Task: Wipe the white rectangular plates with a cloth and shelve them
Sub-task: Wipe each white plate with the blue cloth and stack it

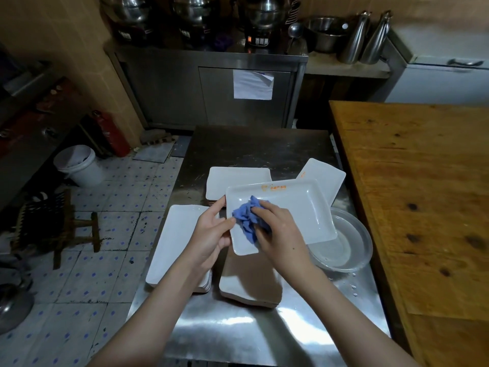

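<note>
A white rectangular plate [296, 207] with an orange logo is held tilted above the steel table. My left hand [211, 234] grips its left edge, thumb on the rim. My right hand [277, 229] presses a crumpled blue cloth [247, 221] into the plate's near-left corner, fingers curled over the cloth. Stacks of white rectangular plates lie on the table: one stack at the left [172, 245], one under my arms [248, 284], one behind [235, 181]. A single plate [325, 176] lies at the back right.
A clear round basin [352, 247] with water stands to the right of the plate, on the steel table [251, 147]. A wooden table [423, 194] borders the right. On the tiled floor at left are a white bucket [79, 165], a stool [76, 229] and a red extinguisher [111, 133].
</note>
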Available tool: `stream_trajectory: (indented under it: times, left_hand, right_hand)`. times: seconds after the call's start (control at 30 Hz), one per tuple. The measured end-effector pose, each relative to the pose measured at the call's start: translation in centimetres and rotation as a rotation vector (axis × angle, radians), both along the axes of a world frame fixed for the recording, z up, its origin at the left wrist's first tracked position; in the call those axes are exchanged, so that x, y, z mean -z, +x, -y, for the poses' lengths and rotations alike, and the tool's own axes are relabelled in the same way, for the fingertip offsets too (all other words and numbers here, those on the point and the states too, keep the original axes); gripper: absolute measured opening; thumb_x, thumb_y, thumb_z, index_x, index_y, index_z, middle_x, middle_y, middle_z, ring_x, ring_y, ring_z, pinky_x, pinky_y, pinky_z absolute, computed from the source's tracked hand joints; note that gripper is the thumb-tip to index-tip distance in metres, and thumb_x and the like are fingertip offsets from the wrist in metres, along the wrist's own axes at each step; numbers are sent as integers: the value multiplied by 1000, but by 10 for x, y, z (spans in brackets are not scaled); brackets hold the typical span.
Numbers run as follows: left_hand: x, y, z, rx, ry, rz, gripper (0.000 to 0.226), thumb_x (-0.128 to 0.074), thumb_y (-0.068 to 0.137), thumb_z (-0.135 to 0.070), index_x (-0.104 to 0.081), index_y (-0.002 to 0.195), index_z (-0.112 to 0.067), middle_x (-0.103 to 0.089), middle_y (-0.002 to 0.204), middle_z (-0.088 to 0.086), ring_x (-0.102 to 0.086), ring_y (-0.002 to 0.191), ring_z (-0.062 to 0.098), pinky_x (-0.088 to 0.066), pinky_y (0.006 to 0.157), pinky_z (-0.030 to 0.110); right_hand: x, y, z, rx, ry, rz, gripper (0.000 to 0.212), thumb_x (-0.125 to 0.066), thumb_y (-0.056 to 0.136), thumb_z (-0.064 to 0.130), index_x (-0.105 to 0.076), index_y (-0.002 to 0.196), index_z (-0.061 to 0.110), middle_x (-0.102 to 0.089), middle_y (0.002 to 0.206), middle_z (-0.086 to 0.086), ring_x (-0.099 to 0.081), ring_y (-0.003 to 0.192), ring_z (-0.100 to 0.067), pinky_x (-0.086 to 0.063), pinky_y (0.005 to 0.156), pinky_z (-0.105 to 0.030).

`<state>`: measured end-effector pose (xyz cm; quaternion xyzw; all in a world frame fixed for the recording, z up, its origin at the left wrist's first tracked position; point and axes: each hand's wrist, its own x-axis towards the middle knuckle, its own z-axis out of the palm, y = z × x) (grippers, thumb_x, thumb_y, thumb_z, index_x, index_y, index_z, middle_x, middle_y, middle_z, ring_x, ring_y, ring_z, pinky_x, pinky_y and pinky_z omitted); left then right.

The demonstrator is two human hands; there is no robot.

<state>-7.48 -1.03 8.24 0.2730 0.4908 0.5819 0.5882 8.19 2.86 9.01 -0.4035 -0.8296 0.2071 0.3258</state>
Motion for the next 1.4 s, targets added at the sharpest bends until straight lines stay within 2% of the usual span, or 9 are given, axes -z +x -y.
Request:
stream_trajectory:
  times: [0.17, 0.33, 0.6, 0.73, 0.83, 1.03, 1.13, 1.27, 1.4]
  left_hand:
    - [-1, -3, 2, -24, -16, -24, 54, -55, 93, 1, -45, 140, -24, -69, 118, 14, -68, 104, 29, -60, 73, 39]
    - [-3, -8, 3, -12, -15, -52, 58, -57, 92, 0, -43, 143, -22, -69, 117, 15, -67, 106, 31, -59, 81, 44]
    - [-3, -3, -5, -42, 3, -24, 53, -52, 93, 3, -46, 140, -20, -71, 113, 14, -71, 96, 26, -60, 67, 35]
    - [0, 1, -6, -50, -8, -1, 43, -48, 95, 6, -55, 125, -25, -71, 114, 13, -70, 100, 29, -60, 72, 33]
    - [0, -2, -7, -56, -11, -4, 45, -45, 96, 6, -52, 132, -20, -68, 119, 16, -67, 105, 32, -60, 78, 37]
    - [-2, -5, -11, -84, -44, -75, 56, -51, 94, 3, -40, 145, -18, -71, 110, 12, -70, 95, 23, -60, 68, 34]
    - [-2, -8, -11, -83, -47, -89, 59, -54, 93, 2, -39, 146, -19, -71, 110, 13, -69, 100, 27, -61, 73, 36]
    - [-2, -7, -14, -70, -51, -96, 58, -55, 93, 0, -41, 146, -21, -70, 113, 15, -68, 103, 29, -61, 73, 37]
    - [2, -4, -15, -71, -44, -74, 53, -54, 93, 1, -46, 140, -22, -70, 115, 12, -70, 100, 26, -60, 69, 35]
  right_hand:
    - [1, 38, -18, 148, 38, 70, 38, -70, 73, -4, -66, 109, 5, -63, 118, -12, -56, 95, -38, -44, 82, -35]
    - [5, 69, -29, 318, 1, 147, 37, -67, 80, 3, -64, 116, 7, -59, 125, -8, -50, 107, -30, -45, 87, -37]
    - [0, 25, 8, 76, -20, 37, 37, -67, 75, -5, -66, 110, 5, -61, 121, -15, -58, 98, -39, -44, 84, -37]
    - [3, 1, 26, -67, -14, 58, 34, -60, 84, 1, -62, 117, 6, -55, 130, -11, -53, 104, -35, -46, 87, -39]
    - [1, 3, 25, -78, -5, 103, 34, -60, 84, 3, -62, 117, 6, -54, 132, -12, -53, 109, -35, -49, 85, -41]
    - [2, 43, 2, 69, 125, 145, 35, -71, 67, -6, -68, 101, 5, -64, 116, -13, -60, 93, -35, -51, 82, -40]
    - [7, 70, -12, 217, 119, 148, 35, -72, 65, -9, -69, 98, 3, -66, 114, -13, -60, 94, -39, -51, 80, -46]
    - [14, 78, -16, 265, 79, 155, 35, -70, 69, -10, -68, 103, -1, -64, 116, -17, -59, 97, -40, -53, 76, -46]
    - [17, 61, -4, 258, -33, 55, 37, -63, 76, -8, -65, 111, 3, -59, 123, -16, -55, 108, -38, -47, 85, -41]
